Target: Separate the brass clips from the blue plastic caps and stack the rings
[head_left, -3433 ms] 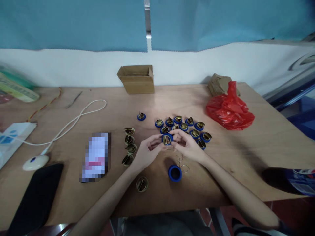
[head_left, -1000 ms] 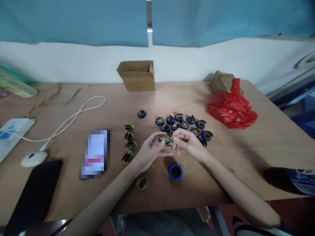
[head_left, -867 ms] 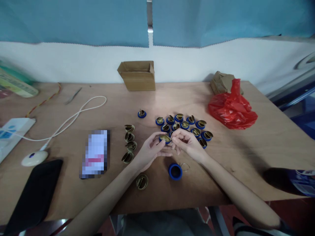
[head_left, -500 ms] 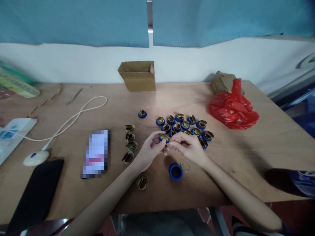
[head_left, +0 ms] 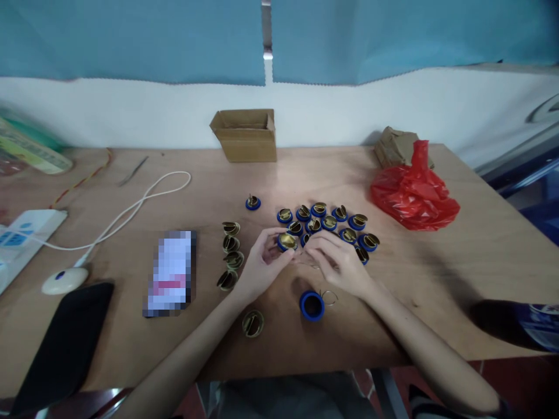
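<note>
My left hand (head_left: 266, 259) is closed on a round gold metal piece with a blue rim (head_left: 287, 242), its shiny gold face turned up. Just to its right, my right hand (head_left: 334, 262) has thumb and fingers pinched together. Something thin and pale shows below its fingertips, too fine to name. Behind the hands stand several blue-rimmed gold pieces (head_left: 329, 222) with tilted flaps, some partly hidden by my right hand. An open blue ring-shaped piece (head_left: 312, 305) lies in front, a thin wire loop (head_left: 331, 297) beside it. A gold piece without blue rim (head_left: 253, 323) lies near my left forearm.
Rimless gold pieces (head_left: 231, 259) stand in a column left of my hands. Farther left are a phone (head_left: 170, 273), a black case (head_left: 61, 337) and a white cable (head_left: 131, 209). A cardboard box (head_left: 251, 142), red plastic bag (head_left: 414, 195) and dark bottle (head_left: 515, 323) surround the work area.
My right hand has drawn slightly right, away from the held piece. My left hand has shifted a little left and up, and more of the piece's gold face shows.
</note>
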`<state>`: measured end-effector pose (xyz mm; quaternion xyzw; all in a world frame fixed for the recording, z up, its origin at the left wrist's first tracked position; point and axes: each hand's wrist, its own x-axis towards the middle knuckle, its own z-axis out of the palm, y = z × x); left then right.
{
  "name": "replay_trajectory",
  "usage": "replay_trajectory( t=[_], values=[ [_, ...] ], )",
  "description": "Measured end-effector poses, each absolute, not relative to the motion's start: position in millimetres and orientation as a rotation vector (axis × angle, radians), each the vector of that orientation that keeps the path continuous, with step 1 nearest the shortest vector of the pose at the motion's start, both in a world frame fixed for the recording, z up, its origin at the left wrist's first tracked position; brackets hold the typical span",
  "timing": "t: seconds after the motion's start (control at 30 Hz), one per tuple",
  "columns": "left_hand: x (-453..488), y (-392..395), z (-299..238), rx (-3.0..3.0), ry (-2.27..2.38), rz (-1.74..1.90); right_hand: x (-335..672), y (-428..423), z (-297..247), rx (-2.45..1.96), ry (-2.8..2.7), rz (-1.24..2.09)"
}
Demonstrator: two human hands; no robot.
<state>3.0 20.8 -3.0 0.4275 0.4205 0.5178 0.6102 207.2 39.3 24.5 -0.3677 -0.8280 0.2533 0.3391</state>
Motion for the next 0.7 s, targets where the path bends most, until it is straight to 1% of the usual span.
replay_trajectory(
  t=[0.1,0.2,0.37,0.43,0.53,0.7],
  values=[
    [4,20,-4,1.052,0.989,1.197,208,43,33,-1.088,-1.946,0.770],
    [6,18,-5,1.141,0.986,1.216,207,46,36,-1.139,-1.747,1.084],
    [9,14,-5,1.193,0.997,1.161,200,47,30,-1.047,-1.387,1.606],
    [10,13,-4,1.191,0.996,1.142,197,46,26,-1.017,-1.225,1.759],
    [11,13,-3,1.190,0.983,1.127,193,44,21,-0.994,-1.085,1.899],
    [11,12,-3,1.194,0.974,1.118,190,42,15,-0.968,-1.116,1.988]
  ],
)
